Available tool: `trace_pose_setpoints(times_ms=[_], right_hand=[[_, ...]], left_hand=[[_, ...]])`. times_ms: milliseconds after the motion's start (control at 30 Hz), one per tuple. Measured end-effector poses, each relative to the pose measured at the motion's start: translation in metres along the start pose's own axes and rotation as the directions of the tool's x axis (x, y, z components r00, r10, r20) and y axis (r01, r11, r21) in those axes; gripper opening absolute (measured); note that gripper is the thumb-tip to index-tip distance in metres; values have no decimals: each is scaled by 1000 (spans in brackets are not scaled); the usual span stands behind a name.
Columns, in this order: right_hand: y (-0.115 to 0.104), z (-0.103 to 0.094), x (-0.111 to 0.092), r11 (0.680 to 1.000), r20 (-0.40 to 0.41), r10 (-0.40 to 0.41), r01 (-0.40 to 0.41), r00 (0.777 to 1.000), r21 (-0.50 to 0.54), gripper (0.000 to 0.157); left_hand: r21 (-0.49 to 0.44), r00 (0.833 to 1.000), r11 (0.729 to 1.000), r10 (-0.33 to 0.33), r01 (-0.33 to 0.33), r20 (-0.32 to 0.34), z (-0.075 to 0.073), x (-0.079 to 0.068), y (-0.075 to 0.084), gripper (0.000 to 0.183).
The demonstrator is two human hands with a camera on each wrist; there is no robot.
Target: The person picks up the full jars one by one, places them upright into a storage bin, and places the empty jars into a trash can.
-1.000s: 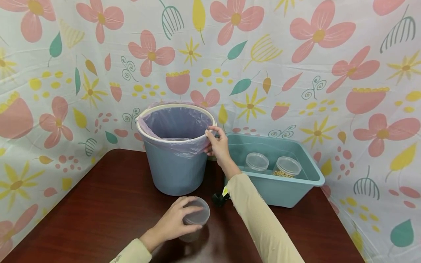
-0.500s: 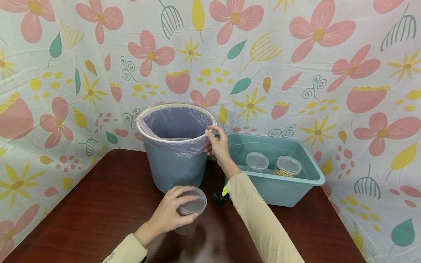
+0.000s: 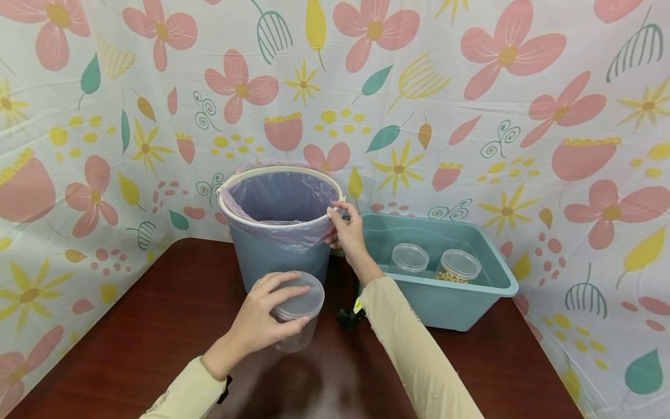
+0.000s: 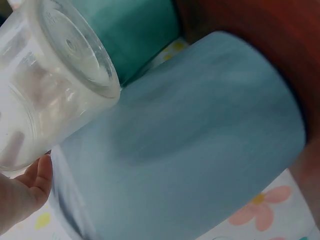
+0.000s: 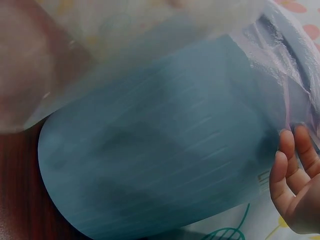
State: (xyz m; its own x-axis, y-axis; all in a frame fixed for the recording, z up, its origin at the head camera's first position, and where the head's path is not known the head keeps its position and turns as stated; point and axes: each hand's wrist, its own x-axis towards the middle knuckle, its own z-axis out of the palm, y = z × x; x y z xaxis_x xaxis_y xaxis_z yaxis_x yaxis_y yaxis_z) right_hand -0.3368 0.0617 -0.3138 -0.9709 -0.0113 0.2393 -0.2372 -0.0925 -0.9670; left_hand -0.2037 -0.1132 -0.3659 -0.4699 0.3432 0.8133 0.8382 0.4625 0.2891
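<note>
Left hand [image 3: 262, 323] fingers curled round clear lidded container [image 3: 298, 311], lifted off surface [image 3: 157, 337], just in front of blue bucket [image 3: 280, 267]. Container tilted, lid toward 1 o'clock. Right hand [image 3: 348, 233] fingers pinch bucket rim at 3 o'clock. Teal bin [image 3: 445, 302] right of bucket, two jars inside. Open surface at 9 o'clock.

Both arms wear long pale beige sleeves [image 3: 419, 355], with a black wrist strap at the left cuff [image 3: 226, 389] and a small yellow tag at the right cuff [image 3: 359, 304].
</note>
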Motion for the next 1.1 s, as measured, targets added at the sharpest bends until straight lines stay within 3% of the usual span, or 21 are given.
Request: trace_pose_setpoints(times_ms=[267,533,800,967,1100], right_hand=[[0,0,-1,1000,-1,-5,5,1000,-4,31],[1,0,-1,1000,4,9,-9,1000,-4,30],[0,0,-1,1000,1,10,-10,1000,-7,33],[-1,0,0,1000,10,10,-10,1000,-9,36],[-1,0,0,1000,5,6,-6,1000,-8,36]], left_hand=[[3,992,996,92,-92,-83,-22,27,6,38],[40,967,983,182,-178,-176,-46,59,11,41],[-4,949,987,152,-160,-277,-75,90,15,36],[39,918,988,156,-152,-365,-86,105,18,39],[64,877,990,138,-122,-460,-90,116,17,47]])
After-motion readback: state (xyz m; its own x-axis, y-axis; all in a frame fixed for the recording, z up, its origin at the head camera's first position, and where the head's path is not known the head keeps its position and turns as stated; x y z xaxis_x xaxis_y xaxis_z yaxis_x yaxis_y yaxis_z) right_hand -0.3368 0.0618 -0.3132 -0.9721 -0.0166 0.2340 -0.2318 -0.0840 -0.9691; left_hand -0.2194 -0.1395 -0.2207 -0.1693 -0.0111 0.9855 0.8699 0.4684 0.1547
